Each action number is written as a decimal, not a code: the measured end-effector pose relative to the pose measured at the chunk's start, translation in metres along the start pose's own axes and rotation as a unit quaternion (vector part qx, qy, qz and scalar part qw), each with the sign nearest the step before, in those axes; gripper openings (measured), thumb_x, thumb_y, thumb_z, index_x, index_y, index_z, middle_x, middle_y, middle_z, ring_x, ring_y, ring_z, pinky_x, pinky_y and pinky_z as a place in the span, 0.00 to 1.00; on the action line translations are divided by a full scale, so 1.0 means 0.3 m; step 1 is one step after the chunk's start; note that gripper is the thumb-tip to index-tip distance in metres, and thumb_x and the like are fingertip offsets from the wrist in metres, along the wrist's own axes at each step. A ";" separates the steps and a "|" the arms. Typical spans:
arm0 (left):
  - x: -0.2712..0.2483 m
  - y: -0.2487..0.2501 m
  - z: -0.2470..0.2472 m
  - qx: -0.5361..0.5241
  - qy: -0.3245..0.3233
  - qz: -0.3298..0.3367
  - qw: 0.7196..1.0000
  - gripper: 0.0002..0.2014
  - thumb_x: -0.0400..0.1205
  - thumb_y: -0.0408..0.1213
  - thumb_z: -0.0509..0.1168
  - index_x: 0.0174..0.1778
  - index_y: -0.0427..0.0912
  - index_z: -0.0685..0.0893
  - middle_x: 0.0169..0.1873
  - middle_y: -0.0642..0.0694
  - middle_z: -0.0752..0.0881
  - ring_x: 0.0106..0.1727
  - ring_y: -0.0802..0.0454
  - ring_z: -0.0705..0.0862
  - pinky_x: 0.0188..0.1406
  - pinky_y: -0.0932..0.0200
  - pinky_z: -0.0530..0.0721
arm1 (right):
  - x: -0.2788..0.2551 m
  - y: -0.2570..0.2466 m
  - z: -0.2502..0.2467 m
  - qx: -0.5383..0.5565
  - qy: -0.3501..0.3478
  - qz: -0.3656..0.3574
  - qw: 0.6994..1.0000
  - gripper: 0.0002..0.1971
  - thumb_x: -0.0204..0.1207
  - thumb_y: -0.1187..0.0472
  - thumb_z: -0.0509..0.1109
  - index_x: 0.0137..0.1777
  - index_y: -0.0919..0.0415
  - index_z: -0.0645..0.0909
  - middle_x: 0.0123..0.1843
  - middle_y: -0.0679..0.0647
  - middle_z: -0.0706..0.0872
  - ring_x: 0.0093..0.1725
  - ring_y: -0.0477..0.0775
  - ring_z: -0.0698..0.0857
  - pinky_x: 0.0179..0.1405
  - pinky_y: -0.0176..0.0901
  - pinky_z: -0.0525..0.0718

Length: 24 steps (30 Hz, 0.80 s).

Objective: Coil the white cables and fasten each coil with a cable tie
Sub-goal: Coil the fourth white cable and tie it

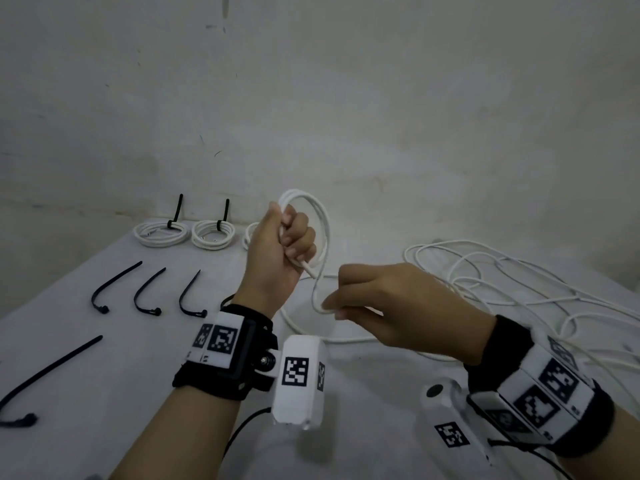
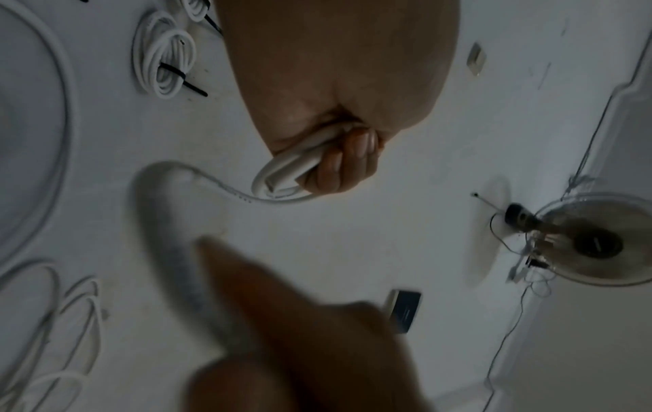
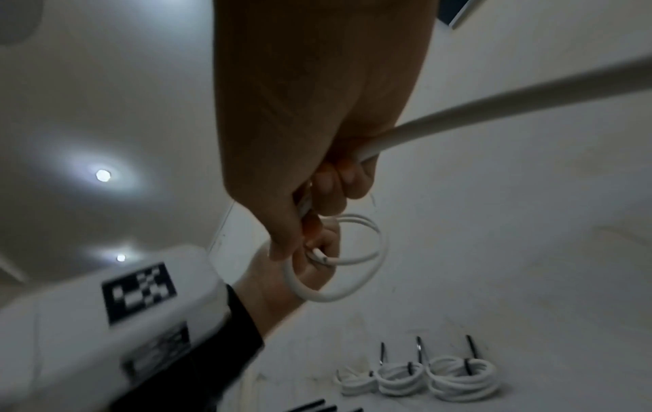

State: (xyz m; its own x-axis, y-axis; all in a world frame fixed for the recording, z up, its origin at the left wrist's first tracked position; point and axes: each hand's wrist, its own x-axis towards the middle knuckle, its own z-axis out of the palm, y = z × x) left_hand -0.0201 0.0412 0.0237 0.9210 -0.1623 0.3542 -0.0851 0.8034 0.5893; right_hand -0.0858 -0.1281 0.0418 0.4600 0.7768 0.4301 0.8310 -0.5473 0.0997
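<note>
Clearly the job is midway. Toward the tabletop's [image 1: 104, 393] left edge lie loose black cable ties [image 1: 116, 287], unused, and along its far edge sit finished coils [image 1: 161, 233], each cinched with a tie; the right wrist view shows three of them. Moving right, the left hand [image 1: 277, 251] is raised above the table's middle, fist clenched around the first loops of the white cable [image 1: 323, 237], whose plug end [image 1: 306, 266] pokes out below the curled fingers. Just right of it, the right hand [image 1: 391, 306] pinches the same cable between thumb and fingertips, other fingers loosely bent, feeding the next loop. Toward the right edge the rest of the loose cable [image 1: 502, 282] sprawls in a tangle. The step in hand is winding; next, I judge, the right hand must carry its length up into the left fist, matching loop size, and draw slack without snagging the tangle.
</note>
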 end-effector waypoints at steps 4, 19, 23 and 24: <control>-0.017 -0.047 0.034 0.034 -0.035 -0.072 0.996 0.19 0.87 0.46 0.44 0.31 0.44 0.64 0.16 0.53 0.65 0.14 0.61 0.63 0.15 0.69 0.61 | 0.052 0.016 -0.045 0.071 0.105 0.023 0.992 0.07 0.76 0.56 0.72 0.44 0.58 0.88 0.41 0.39 0.78 0.36 0.25 0.73 0.35 0.23 0.66; -0.051 -0.071 0.047 0.082 -0.121 -0.185 0.972 0.21 0.82 0.47 0.50 0.24 0.46 0.75 0.18 0.53 0.65 0.13 0.64 0.60 0.10 0.71 0.53 | 0.076 0.132 -0.037 0.038 0.199 0.177 0.963 0.21 0.67 0.38 0.68 0.48 0.53 0.88 0.31 0.37 0.77 0.30 0.38 0.73 0.31 0.39 0.71; -0.051 -0.082 0.049 0.080 -0.106 -0.215 0.968 0.21 0.80 0.50 0.51 0.23 0.46 0.74 0.15 0.54 0.63 0.11 0.65 0.59 0.08 0.72 0.53 | 0.076 0.147 -0.037 -0.039 0.193 0.176 0.965 0.25 0.68 0.35 0.63 0.28 0.58 0.80 0.25 0.43 0.70 0.24 0.44 0.67 0.23 0.38 0.61; -0.053 -0.083 0.052 0.082 -0.105 -0.218 0.967 0.22 0.80 0.51 0.50 0.23 0.46 0.74 0.15 0.54 0.63 0.11 0.65 0.59 0.08 0.72 0.53 | 0.080 0.149 -0.041 -0.039 0.195 0.175 0.964 0.26 0.68 0.36 0.64 0.24 0.59 0.73 0.23 0.44 0.66 0.23 0.44 0.64 0.22 0.40 0.59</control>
State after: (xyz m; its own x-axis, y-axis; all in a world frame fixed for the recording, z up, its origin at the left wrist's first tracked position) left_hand -0.0384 0.0148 0.0148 0.7868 -0.5917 0.1759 0.2185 0.5334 0.8172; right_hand -0.0415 -0.1377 0.0676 0.5431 0.3728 0.7524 0.6129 -0.7885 -0.0518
